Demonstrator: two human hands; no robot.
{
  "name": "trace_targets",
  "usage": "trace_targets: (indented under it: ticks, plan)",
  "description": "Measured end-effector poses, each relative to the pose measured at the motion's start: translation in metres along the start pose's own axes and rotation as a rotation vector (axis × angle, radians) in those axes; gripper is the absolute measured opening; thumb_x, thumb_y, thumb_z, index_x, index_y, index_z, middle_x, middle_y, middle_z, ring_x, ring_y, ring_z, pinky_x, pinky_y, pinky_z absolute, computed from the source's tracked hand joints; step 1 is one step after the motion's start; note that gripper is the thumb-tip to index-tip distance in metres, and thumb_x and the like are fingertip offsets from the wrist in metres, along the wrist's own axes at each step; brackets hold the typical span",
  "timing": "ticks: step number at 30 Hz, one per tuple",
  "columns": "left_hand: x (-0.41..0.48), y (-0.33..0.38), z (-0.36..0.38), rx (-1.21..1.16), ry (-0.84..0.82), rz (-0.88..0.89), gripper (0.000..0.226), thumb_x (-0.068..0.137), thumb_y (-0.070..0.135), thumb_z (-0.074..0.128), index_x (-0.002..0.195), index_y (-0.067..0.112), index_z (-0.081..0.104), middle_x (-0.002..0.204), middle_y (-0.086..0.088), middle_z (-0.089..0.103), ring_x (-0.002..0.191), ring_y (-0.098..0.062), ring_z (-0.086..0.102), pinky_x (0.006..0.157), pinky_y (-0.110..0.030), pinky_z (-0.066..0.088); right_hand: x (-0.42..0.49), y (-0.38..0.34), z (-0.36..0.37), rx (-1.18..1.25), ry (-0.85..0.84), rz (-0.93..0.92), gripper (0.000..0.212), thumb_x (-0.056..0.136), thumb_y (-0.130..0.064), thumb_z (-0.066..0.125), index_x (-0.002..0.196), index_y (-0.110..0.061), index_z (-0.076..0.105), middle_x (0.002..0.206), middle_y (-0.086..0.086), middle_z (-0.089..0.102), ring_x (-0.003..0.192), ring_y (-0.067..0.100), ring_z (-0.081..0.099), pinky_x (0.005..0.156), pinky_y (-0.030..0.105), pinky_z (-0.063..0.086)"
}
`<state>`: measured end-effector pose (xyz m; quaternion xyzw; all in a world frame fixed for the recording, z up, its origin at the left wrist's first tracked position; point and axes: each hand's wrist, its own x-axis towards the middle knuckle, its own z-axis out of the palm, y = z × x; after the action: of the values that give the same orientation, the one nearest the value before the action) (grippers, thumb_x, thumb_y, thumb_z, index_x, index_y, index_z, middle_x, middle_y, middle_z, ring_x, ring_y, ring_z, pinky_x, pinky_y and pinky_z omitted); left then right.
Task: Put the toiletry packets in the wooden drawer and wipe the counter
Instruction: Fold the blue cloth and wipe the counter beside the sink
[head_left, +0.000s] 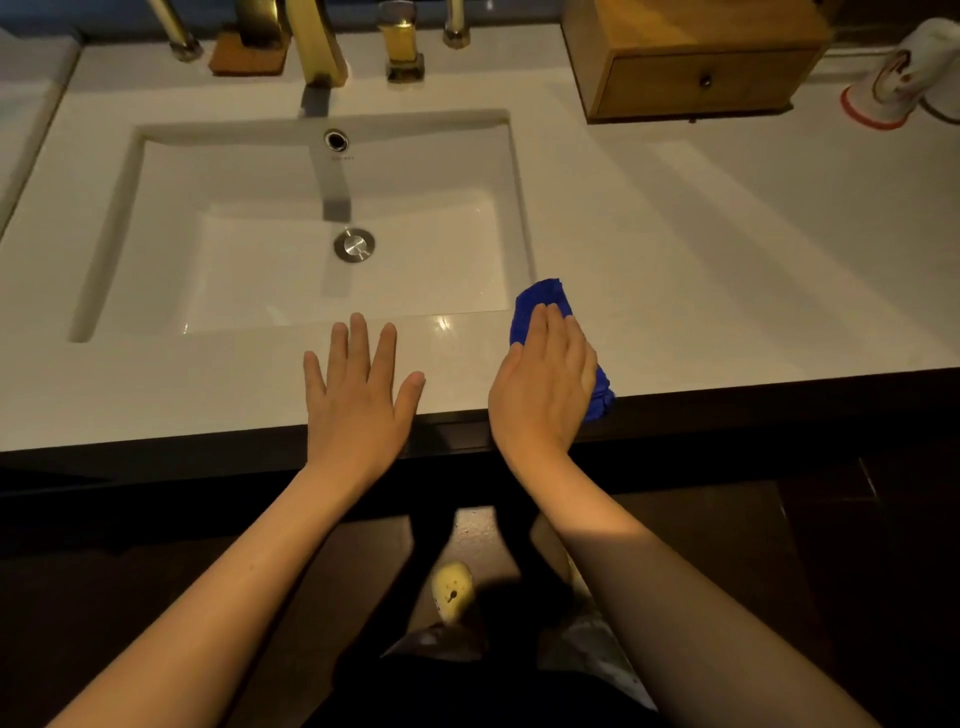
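Observation:
A folded blue cloth (540, 301) lies on the white counter (727, 260) just right of the sink's front corner. My right hand (543, 384) presses flat on top of it, fingers together, near the counter's front edge. To its left my left hand (358, 400) rests palm down on the counter's front strip, fingers spread, holding nothing. The wooden drawer box (696, 57) stands at the back right with its drawer shut and a small dark knob (705, 80). I see no toiletry packets.
A rectangular white sink (156, 249) with a metal drain (354, 245) fills the middle. Gold taps (317, 41) and a glass bottle (402, 41) line the back. A white cup with a red rim (893, 78) lies at the far right. Below the counter edge is dark floor.

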<state>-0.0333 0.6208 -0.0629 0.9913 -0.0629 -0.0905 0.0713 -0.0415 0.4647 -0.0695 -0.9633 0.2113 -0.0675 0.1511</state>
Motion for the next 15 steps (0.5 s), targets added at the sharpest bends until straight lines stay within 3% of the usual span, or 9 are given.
trace_targets:
  ticks: [9, 15]
  plan:
    - [-0.013, -0.046, 0.0, 0.025, 0.045, -0.09, 0.071, 0.09, 0.06, 0.009, 0.15, 0.022, 0.0, 0.16, -0.01, -0.007, 0.147, -0.024, -0.01, 0.116, -0.048, -0.006, -0.013, -0.037, 0.007, -0.002, -0.045, -0.105, 0.051, 0.098, -0.024, 0.039, 0.144, -0.007, 0.027, 0.151, 0.009, 0.035, 0.14, 0.026, 0.028, 0.115, 0.039, 0.021]
    - [-0.018, -0.059, 0.004, 0.02, 0.081, -0.128, 0.078, 0.088, 0.065, 0.005, 0.149, 0.017, 0.0, 0.159, -0.011, -0.005, 0.147, -0.025, -0.008, 0.117, -0.046, -0.005, -0.019, -0.056, 0.014, 0.013, -0.117, -0.28, 0.052, 0.098, -0.026, 0.036, 0.145, -0.009, 0.025, 0.153, 0.007, 0.032, 0.142, 0.024, 0.025, 0.117, 0.038, 0.019]
